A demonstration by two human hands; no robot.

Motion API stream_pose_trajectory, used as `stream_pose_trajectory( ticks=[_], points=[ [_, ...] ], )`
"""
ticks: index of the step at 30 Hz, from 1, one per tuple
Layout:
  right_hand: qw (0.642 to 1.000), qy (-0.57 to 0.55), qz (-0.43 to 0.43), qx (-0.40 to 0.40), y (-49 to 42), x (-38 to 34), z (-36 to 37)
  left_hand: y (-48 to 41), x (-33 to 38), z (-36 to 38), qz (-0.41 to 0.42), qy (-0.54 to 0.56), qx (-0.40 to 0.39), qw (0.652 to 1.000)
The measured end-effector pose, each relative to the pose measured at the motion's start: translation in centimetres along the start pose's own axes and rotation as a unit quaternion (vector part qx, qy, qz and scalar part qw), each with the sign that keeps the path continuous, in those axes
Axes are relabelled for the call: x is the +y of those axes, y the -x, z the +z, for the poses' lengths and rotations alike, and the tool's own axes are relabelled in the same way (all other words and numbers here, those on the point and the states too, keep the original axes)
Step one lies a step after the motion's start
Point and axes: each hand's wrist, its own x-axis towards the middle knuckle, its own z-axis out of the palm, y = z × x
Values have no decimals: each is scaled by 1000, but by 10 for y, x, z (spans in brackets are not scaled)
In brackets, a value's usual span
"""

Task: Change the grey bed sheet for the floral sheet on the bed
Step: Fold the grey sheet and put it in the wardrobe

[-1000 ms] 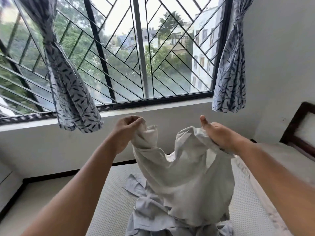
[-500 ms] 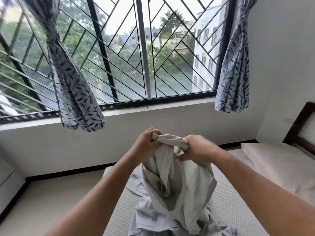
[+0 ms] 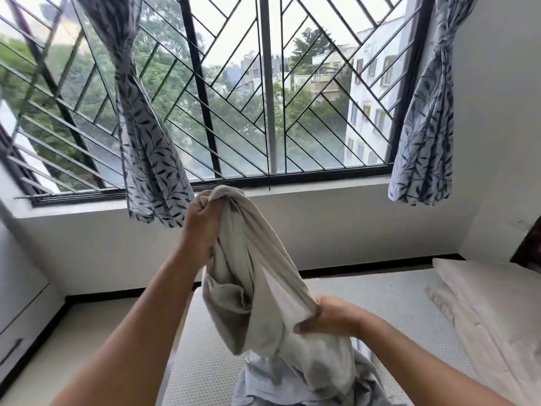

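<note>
while the left hand clenches the gathered top of the grey sheet high above the bare mattress, the right hand grasps the hanging bundle lower down, apparently to bunch it compactly for removal, its tail trailing toward the mattress.

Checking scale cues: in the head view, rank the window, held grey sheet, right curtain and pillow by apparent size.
1. window
2. grey sheet
3. right curtain and pillow look alike; the pillow is cut off by the frame.
</note>
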Motion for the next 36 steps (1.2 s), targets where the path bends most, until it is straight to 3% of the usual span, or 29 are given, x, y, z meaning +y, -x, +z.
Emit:
stream_pose_trajectory(
  ticks=[2,3,6,8,10,13,16,18,22,24,26,28,32,36],
  points=[
    [993,81,45,78,-12,12,2,-2,12,-19,-6,50,33,998],
    [985,60,72,143,-15,18,-3,-5,14,-31,-7,54,49,997],
    [927,-119,73,349,-28,34,-33,-11,11,-58,-16,-77,45,996],
    [884,-234,37,402,-27,7,-56,-5,4,-60,-27,-174,1,984],
    [876,-274,-29,395,-21,-43,-72,9,-3,-46,-48,-197,-103,974],
    [918,-203,-186,286,-5,-130,-80,29,-16,-6,-54,-273,-251,927],
    [923,-120,-283,233,13,-184,-81,37,-21,27,26,-417,-205,885],
    [914,-88,-296,262,21,-190,-90,35,-6,35,71,-376,-147,912],
    [936,-85,-233,250,26,-153,-107,20,29,15,108,-324,-94,935],
    [962,-12,-140,235,22,-135,-98,16,40,6,122,-291,-51,948],
    [970,-40,-53,233,10,-123,-77,16,46,7,143,-286,-37,947],
    [958,-110,-27,263,-5,-112,-60,15,52,13,169,-292,-27,941],
    [924,-43,9,380,0,-102,-50,14,66,16,208,-281,-5,937],
    [836,-146,0,529,10,-98,-79,7,68,0,200,-304,37,931]
  ],
)
